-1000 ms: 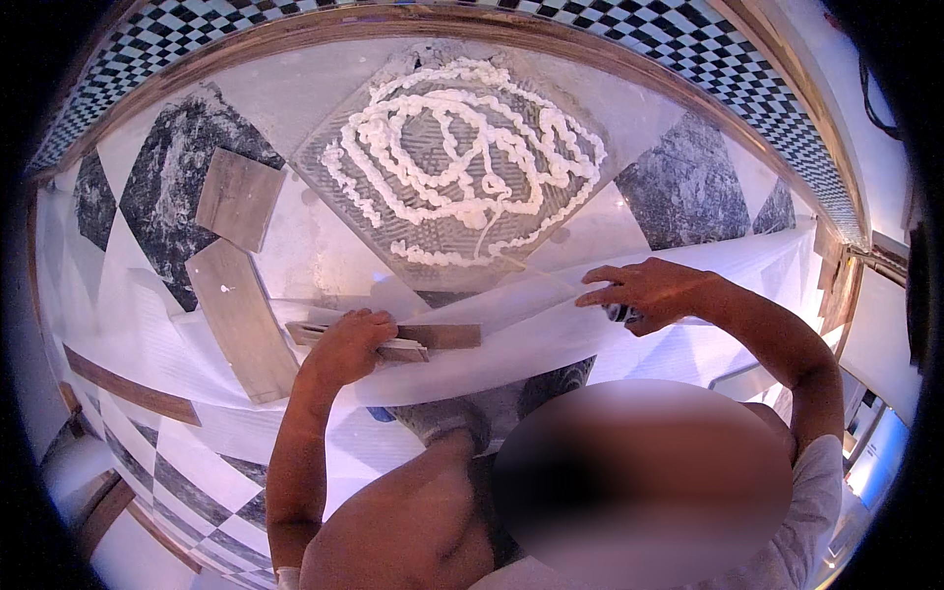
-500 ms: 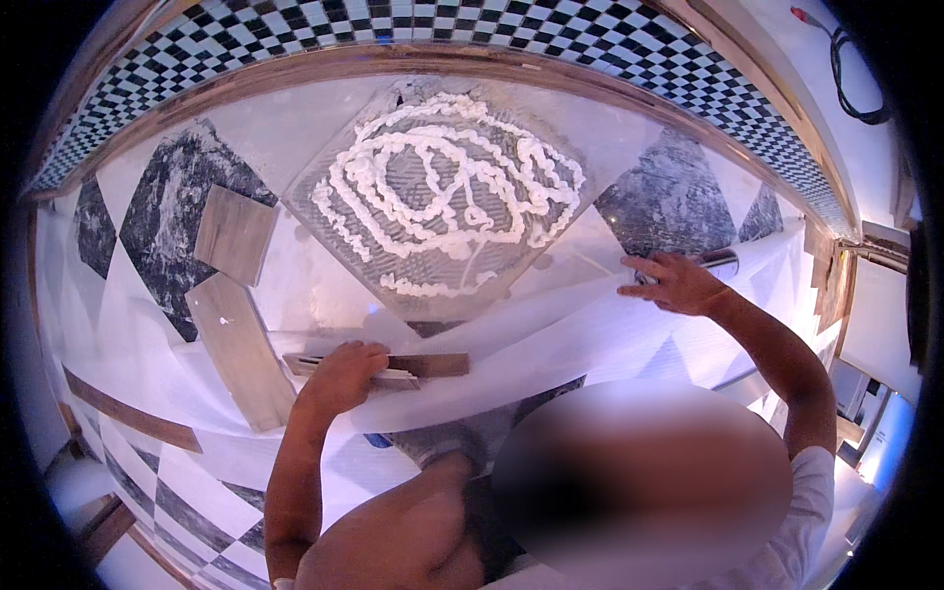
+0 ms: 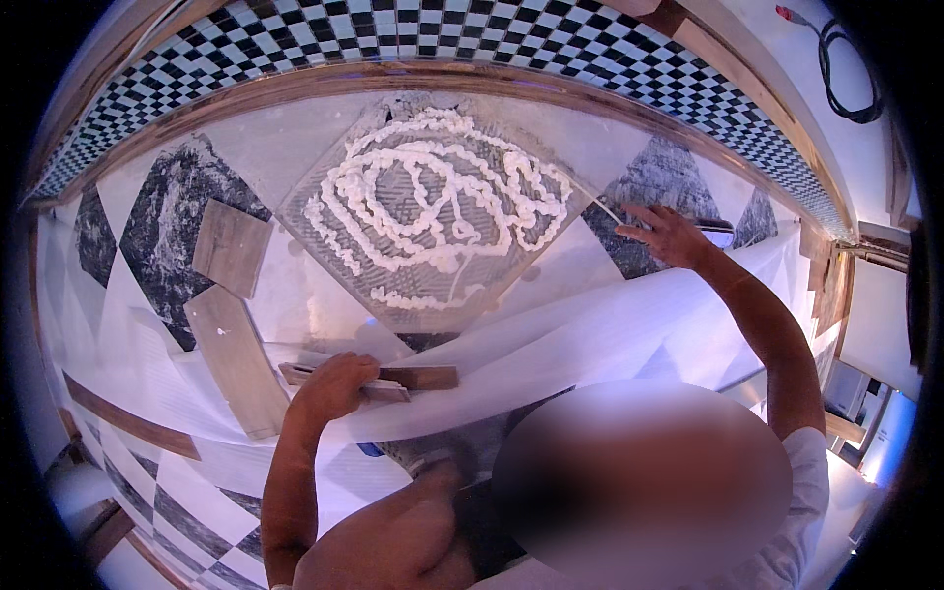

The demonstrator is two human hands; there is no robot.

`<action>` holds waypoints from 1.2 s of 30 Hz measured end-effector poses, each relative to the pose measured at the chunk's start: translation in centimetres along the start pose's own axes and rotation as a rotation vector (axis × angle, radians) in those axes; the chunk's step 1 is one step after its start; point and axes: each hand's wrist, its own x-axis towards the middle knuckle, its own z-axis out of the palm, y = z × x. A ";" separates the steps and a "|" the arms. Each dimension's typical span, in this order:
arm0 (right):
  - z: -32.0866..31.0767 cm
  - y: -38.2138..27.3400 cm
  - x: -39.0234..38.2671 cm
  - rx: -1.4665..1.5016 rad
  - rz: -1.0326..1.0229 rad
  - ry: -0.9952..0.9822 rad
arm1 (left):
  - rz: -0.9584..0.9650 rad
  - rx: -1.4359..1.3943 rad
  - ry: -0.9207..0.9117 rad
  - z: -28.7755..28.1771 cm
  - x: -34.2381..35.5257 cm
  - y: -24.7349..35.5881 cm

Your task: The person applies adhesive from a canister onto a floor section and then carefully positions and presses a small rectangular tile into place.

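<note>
My left hand [image 3: 337, 387] grips short wood-look strips [image 3: 423, 377] over white sheeting [image 3: 511, 354], beside a long wood-look plank [image 3: 232, 364] and a shorter piece [image 3: 232, 246]. My right hand [image 3: 672, 237] holds a cylindrical spray can [image 3: 719, 234] with a thin straw [image 3: 602, 206] that reaches to the right corner of the grey ridged square [image 3: 374, 295]. Thick white foam lines [image 3: 511, 167] loop over that square.
A checkered mosaic strip [image 3: 393, 34] curves along the far edge above a wooden border [image 3: 295, 84]. Black-and-white diamond flooring [image 3: 157, 226] surrounds the square. A dark coiled cable [image 3: 851, 69] lies at upper right, with wooden pieces [image 3: 816, 285] along the right side.
My right hand has moved forward with the can, carrying the straw up to the square's right corner. The view has shifted, and my left hand keeps its grip on the strips.
</note>
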 end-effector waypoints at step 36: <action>6.0 -2.3 0.2 0.068 0.163 0.309 | -0.289 -0.229 0.251 2.0 -6.9 2.7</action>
